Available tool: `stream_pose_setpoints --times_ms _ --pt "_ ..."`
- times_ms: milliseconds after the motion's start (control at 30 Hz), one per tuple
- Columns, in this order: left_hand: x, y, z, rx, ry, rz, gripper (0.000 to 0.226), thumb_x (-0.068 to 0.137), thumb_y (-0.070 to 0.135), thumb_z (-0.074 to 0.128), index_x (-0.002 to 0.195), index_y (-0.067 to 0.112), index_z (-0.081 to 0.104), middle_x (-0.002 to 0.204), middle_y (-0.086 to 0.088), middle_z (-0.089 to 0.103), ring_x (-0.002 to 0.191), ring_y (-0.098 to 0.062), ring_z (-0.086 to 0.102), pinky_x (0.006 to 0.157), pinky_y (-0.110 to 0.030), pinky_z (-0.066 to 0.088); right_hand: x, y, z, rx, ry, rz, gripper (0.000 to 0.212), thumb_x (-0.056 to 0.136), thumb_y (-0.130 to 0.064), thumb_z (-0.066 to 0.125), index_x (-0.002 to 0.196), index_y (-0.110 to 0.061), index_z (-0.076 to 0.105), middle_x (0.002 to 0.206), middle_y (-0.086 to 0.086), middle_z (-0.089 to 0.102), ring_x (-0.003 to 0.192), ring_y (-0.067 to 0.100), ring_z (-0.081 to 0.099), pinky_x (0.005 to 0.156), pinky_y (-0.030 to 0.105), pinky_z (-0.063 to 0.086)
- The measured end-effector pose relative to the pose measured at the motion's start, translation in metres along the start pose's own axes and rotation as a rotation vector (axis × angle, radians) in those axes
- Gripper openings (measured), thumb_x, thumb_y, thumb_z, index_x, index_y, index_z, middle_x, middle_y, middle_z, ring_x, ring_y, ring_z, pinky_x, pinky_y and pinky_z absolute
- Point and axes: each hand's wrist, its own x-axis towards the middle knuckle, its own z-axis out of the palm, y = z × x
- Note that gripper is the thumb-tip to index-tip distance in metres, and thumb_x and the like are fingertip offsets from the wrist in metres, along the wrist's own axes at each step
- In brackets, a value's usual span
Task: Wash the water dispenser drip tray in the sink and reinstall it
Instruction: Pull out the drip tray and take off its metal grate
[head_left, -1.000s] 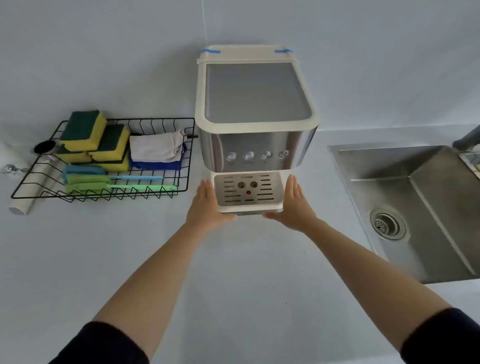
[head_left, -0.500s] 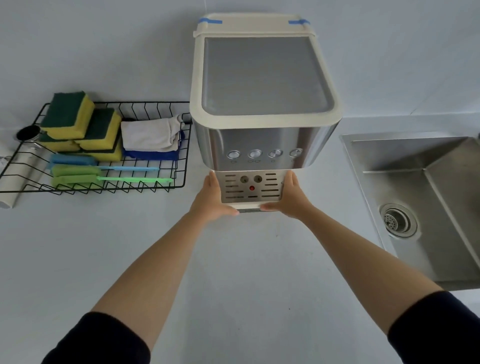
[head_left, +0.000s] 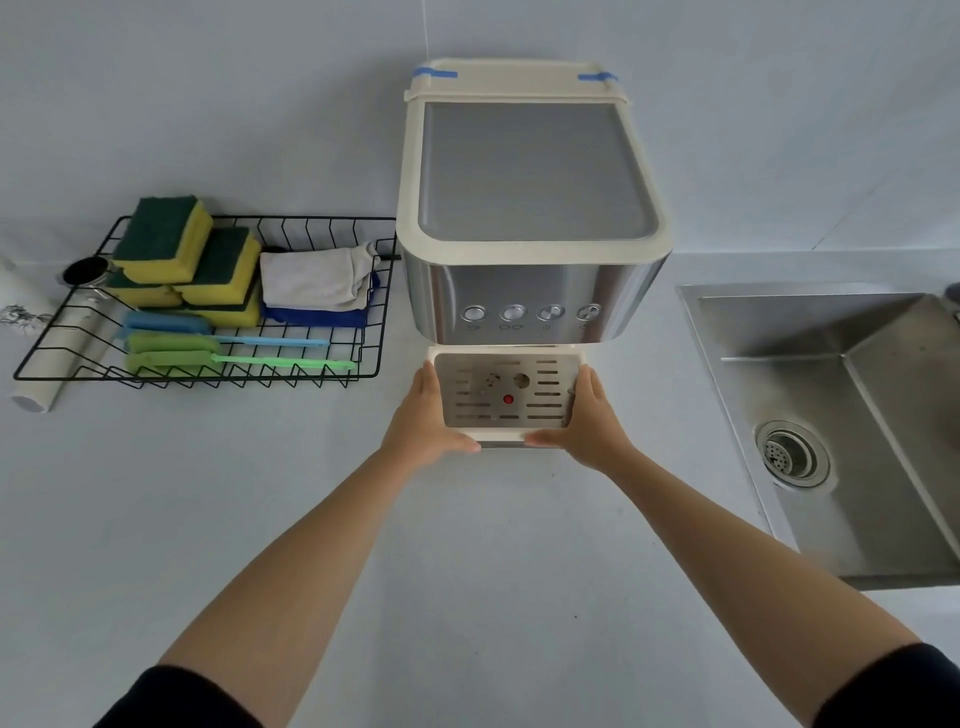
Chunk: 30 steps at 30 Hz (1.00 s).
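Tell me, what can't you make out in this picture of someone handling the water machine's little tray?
All in the head view:
- Drip tray sides: covered by the left hand and right hand.
- Whether the tray is fully seated: its back edge sits under the dispenser body.
- Button symbols: too small.
- Sink right side and tap: cut off by the frame edge.
- White tube: partly behind the wire basket.

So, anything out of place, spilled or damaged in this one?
Little stands out. Strips of blue tape sit on the dispenser's lid corners, perhaps holding it shut. A white tube lies half under the wire rack. No spills show; both hands hold the drip tray.
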Motion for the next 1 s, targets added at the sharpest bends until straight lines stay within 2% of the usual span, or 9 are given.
stream_pose_setpoints --times_ms 200,333,567,733,867,1000 --pt "-0.037 -0.005 0.008 0.004 -0.028 -0.006 0.118 0.056 0.027 0.084 0.145 0.008 0.008 0.145 -0.006 0.032 0.127 -0.025 0.042 0.101 -0.042 0.043 -0.040 0.005 0.004 0.044 -0.005 -0.011 0.088 0.057 -0.022 0.086 0.124 -0.011 0.029 0.118 0.002 0.039 0.104 0.015 0.044 0.084 0.028 0.049" --pt "-0.067 -0.011 0.017 -0.028 -0.007 0.012 0.113 0.055 0.027 0.085 0.142 0.013 0.015 0.138 -0.001 0.039 0.121 -0.022 0.048 0.095 -0.036 0.047 -0.072 0.009 0.010 0.060 -0.001 -0.021 0.088 0.057 -0.022 0.086 0.124 -0.013 0.029 0.115 -0.001 0.039 0.104 0.014 0.046 0.079 0.022 0.048" --pt "-0.122 -0.024 0.037 -0.064 -0.011 0.006 0.116 0.054 0.026 0.085 0.143 0.013 0.012 0.139 0.000 0.039 0.120 -0.019 0.049 0.094 -0.033 0.046 -0.131 0.022 0.023 0.071 0.001 -0.012 0.093 0.055 -0.025 0.086 0.128 -0.016 0.028 0.117 -0.002 0.039 0.108 0.015 0.047 0.087 0.032 0.054" --pt "-0.151 -0.034 0.048 -0.053 -0.036 -0.011 0.111 0.055 0.026 0.085 0.140 0.012 0.016 0.137 -0.001 0.039 0.120 -0.022 0.050 0.095 -0.039 0.048 -0.162 0.028 0.035 0.057 -0.003 0.002 0.094 0.057 -0.025 0.086 0.129 -0.016 0.026 0.119 -0.001 0.039 0.108 0.014 0.048 0.084 0.029 0.055" --pt "-0.169 -0.041 0.054 -0.031 -0.048 -0.013 0.114 0.056 0.028 0.085 0.142 0.013 0.012 0.139 -0.002 0.038 0.119 -0.020 0.050 0.096 -0.039 0.049 -0.181 0.031 0.042 0.058 -0.001 -0.005 0.095 0.057 -0.024 0.085 0.130 -0.016 0.025 0.119 -0.004 0.038 0.109 0.014 0.048 0.082 0.024 0.055" --pt "-0.178 -0.046 0.057 -0.017 -0.063 -0.022 0.117 0.059 0.028 0.084 0.144 0.012 0.005 0.148 -0.003 0.030 0.125 -0.021 0.047 0.099 -0.040 0.047 -0.191 0.031 0.047 0.043 -0.010 -0.005 0.098 0.059 -0.024 0.085 0.133 -0.016 0.022 0.121 -0.003 0.037 0.111 0.013 0.047 0.085 0.030 0.057"
